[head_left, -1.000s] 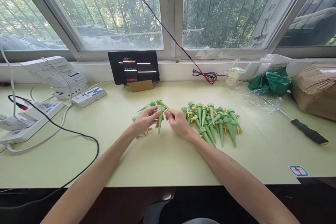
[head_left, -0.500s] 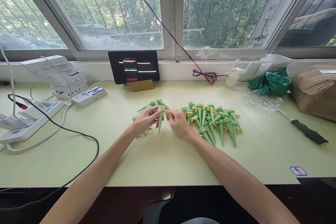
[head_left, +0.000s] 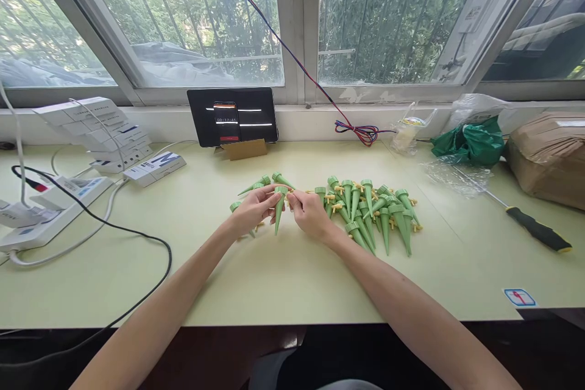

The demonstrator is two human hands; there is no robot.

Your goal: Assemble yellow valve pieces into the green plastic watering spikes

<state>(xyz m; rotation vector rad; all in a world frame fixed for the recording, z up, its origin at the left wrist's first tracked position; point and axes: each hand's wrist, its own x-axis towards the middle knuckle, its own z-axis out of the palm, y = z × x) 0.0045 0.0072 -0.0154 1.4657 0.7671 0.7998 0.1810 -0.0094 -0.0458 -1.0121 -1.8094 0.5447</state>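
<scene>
A green plant watering spike (head_left: 278,219) hangs tip down between the fingers of my left hand (head_left: 250,213), which is closed around its capped top. My right hand (head_left: 311,212) is close beside it, thumb and fingers pinched at the small yellow valve on the spike's side; the fingertips mostly hide that valve. Behind and under my left hand lie several more green spikes (head_left: 283,180), partly covered by the hand. To the right of my right hand a pile of green watering spikes (head_left: 365,207) with yellow valves rests on the table.
A tablet (head_left: 256,116) with a phone before it leans at the window. White boxes (head_left: 155,167) and a power strip (head_left: 86,195) with cables are at left. At right lie a screwdriver (head_left: 539,228), a green bag (head_left: 470,141) and a brown package (head_left: 548,155).
Hardly anything differs. Both hands stay at the same spike, with only a slight shift of the right fingers at its valve.
</scene>
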